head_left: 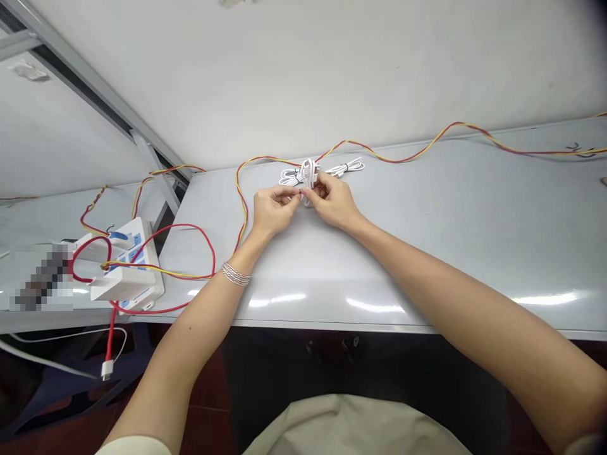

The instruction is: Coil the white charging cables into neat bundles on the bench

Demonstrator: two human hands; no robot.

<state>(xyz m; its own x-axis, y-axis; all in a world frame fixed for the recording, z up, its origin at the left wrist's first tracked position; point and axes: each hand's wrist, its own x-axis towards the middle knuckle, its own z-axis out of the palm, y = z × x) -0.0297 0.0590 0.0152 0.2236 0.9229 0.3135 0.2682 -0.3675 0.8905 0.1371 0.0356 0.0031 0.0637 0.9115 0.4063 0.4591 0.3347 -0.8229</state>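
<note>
A coiled white charging cable (308, 167) stands up between my hands, its plug end with a brownish part showing near the top of the coil. My right hand (334, 199) is closed around the lower right side of this coil. Fingertips of my left hand (274, 210) are pinched together at the coil's lower left, on something too small to make out. Behind lie two more white cable bundles: one on the left (288, 177) and one on the right (351, 166), each bound with a thin dark tie.
A red and yellow twisted wire (417, 158) runs along the back of the grey table (474, 240). At the left sits a white power strip (150, 253) with plugged-in adapters (124, 283) and a red cable (208, 240). A metal frame post (154, 161) stands at the back left.
</note>
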